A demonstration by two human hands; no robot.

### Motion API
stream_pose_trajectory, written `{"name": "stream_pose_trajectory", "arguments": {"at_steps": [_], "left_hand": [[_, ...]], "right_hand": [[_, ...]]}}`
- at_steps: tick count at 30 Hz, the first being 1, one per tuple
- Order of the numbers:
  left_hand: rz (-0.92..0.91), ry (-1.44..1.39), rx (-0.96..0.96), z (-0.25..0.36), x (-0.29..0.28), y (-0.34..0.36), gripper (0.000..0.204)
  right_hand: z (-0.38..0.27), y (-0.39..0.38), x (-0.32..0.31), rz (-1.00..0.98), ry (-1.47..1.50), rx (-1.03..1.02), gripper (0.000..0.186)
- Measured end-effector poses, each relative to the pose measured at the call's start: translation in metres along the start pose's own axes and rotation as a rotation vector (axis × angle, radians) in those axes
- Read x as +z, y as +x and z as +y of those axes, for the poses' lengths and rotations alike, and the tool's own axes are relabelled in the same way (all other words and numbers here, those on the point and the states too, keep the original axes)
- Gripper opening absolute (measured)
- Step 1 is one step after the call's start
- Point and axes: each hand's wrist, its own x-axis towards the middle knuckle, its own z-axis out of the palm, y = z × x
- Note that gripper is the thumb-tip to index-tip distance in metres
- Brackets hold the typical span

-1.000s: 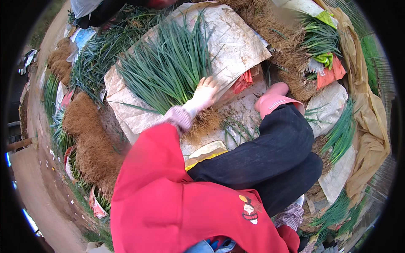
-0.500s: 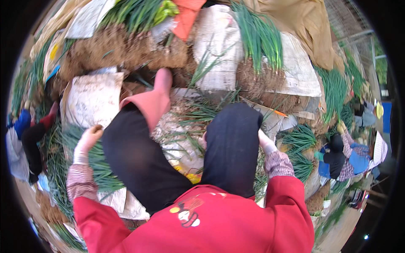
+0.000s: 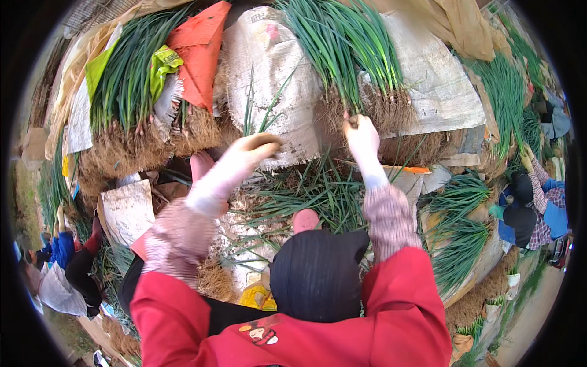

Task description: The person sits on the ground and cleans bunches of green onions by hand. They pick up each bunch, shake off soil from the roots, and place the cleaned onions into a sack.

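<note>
Over a white woven sack (image 3: 269, 79), my left hand (image 3: 260, 147) is blurred by motion, fingers somewhat bent, near a few loose green leaves; what it holds, if anything, is unclear. Right of it, my right hand (image 3: 358, 125) is closed on the root end of a green onion stalk (image 3: 348, 98), at the lower edge of a bunch of green onions (image 3: 373, 55) lying on white sacking. Both hands have pale gloves and patterned sleeve covers. My pink boots (image 3: 304, 222) show below, among cut leaves.
Another onion bunch (image 3: 122, 79) lies back left beside an orange sheet (image 3: 192, 49). Tan tarpaulin (image 3: 446, 24) edges the back. People work at right (image 3: 538, 208) and far left (image 3: 61, 263). More leaves and root mats (image 3: 471, 293) surround me.
My view has swung round from the earlier onion pile. Both hands have risen from beside my knees toward the bunches in front, the right one taking hold of a stalk.
</note>
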Motion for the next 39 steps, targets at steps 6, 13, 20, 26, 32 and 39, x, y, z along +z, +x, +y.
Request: {"name": "stream_pose_trajectory", "arguments": {"at_steps": [6,13,20,26,32,39], "left_hand": [[-0.06,-0.428,-0.191,-0.064,0.095,0.09,0.032],[0.061,-0.67,-0.224,-0.086,0.112,0.053,0.031],[0.425,-0.47,0.027,-0.028,0.053,0.031,0.026],[-0.011,-0.94,-0.233,-0.049,0.085,0.067,0.024],[0.125,-0.826,-0.061,-0.044,0.066,0.073,0.03],[0.123,-0.501,-0.062,-0.042,0.104,0.102,0.035]], "right_hand": [[-0.036,-0.084,-0.05,-0.392,0.062,-0.23,0.029],[-0.023,-0.058,0.02,-0.471,0.782,0.235,0.028],[0.023,-0.048,-0.011,-0.983,-0.191,-0.341,0.04],[0.062,0.072,-0.013,-0.434,-0.443,0.064,0.035],[0.049,0.055,-0.038,-0.342,0.468,0.078,0.034],[-0.026,-0.041,-0.041,-0.369,0.227,-0.065,0.032]]}}
